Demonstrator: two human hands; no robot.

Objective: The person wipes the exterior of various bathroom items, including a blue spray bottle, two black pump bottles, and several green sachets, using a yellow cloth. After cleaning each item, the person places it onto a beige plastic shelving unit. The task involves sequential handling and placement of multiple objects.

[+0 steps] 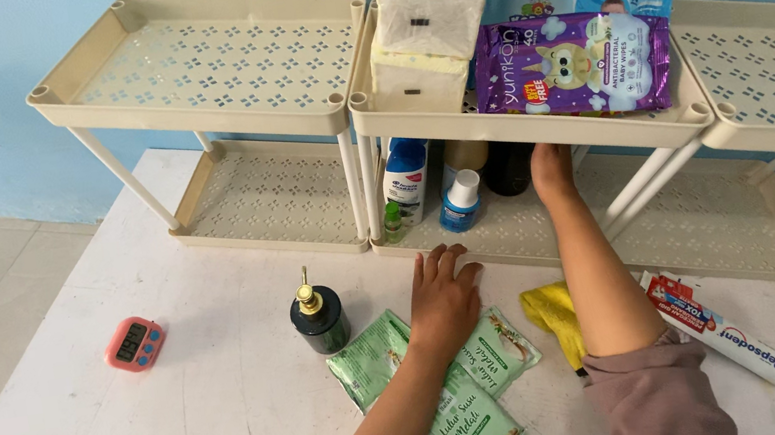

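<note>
Two hands are working at once: my left hand (443, 297) is lying flat, fingers spread, on the green sachets (436, 382) fanned out on the white table (183, 418), pressing rather than gripping them. My right hand (551, 169) is reaching under the middle cream rack's (517, 129) upper tray, onto its lower shelf, beside a dark bottle (508, 170); I cannot tell whether it is closing on anything, since the tray edge is hiding my fingers. Near my left hand a dark pump bottle (318, 315) is standing, and a yellow cloth (553, 315) is lying against my right forearm.
</note>
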